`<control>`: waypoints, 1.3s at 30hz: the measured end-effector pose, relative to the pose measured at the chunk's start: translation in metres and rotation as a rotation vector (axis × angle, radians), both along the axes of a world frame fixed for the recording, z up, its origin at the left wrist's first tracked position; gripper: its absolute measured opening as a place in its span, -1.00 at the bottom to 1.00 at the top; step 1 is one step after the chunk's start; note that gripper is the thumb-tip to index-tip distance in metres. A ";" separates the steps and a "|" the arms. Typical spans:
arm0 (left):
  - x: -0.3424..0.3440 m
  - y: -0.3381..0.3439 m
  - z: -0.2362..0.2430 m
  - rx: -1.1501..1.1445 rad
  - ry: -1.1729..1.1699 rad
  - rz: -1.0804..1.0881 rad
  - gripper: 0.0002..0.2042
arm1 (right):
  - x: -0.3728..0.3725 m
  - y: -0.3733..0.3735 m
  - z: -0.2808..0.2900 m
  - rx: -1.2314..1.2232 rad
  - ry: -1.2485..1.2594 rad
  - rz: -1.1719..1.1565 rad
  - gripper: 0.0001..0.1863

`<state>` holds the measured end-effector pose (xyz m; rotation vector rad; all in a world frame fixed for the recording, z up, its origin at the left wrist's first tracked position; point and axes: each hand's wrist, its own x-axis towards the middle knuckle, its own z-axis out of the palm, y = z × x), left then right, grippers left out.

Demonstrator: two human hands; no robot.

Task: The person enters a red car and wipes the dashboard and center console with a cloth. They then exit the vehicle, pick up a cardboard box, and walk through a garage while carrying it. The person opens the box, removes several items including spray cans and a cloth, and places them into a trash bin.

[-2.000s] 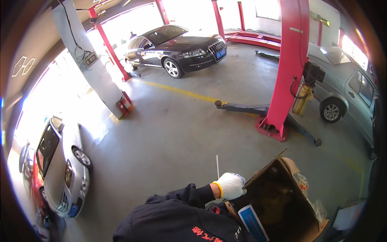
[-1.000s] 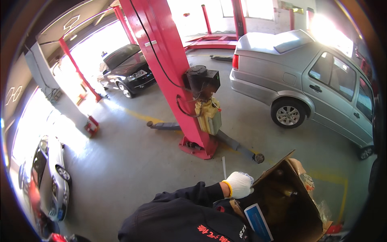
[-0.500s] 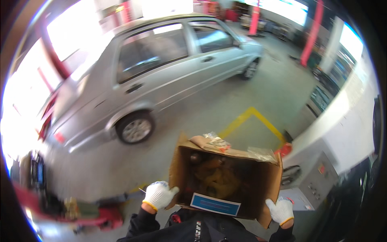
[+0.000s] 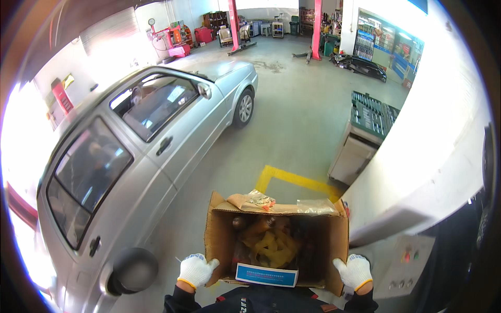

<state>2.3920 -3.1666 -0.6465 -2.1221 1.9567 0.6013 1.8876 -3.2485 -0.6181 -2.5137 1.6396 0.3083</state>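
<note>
An open cardboard box (image 4: 219, 240) is carried low in front of me. My left hand (image 4: 196, 270) and my right hand (image 4: 354, 271), both in white knit gloves with yellow cuffs, are closed on its two sides, thumbs over the edges. Inside lie a crumpled yellowish thing (image 4: 269, 245) and dark items too dim to name. A flat blue label or small box (image 4: 266, 274) sits at the near side, and torn flaps with clear plastic (image 4: 315, 206) top the far edge.
A silver sedan (image 4: 177, 146) stands close on my left. A white wall or pillar (image 4: 422, 146) and tool cabinet (image 4: 360, 141) flank me on the right, with a grey control panel (image 4: 402, 266) low beside me. Red lift posts (image 4: 317, 31) and shop clutter stand beyond the yellow floor marking (image 4: 297, 177).
My view has swung right, past the lift post to the silver car's side and far workshop. The box now sits squarer before me, and my right hand has come into view on it.
</note>
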 end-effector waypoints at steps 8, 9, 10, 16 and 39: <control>0.021 -0.038 -0.010 -0.194 -0.095 -0.127 -0.82 | 0.029 -0.115 0.023 0.059 -0.028 -0.197 -0.30; 0.021 -0.044 -0.014 -0.165 -0.080 -0.088 -0.82 | 0.033 -0.125 0.023 0.073 -0.020 -0.211 -0.30; 0.021 -0.054 -0.019 -0.168 -0.084 -0.087 -0.82 | 0.037 -0.135 0.022 0.087 -0.017 -0.216 -0.30; 0.027 -0.158 -0.036 -0.259 -0.033 -0.120 -0.78 | 0.043 -0.202 0.016 0.123 -0.002 -0.325 -0.31; 0.053 -0.425 -0.020 -0.122 0.197 0.236 -0.33 | 0.059 -0.445 0.036 0.172 -0.003 -0.322 -0.30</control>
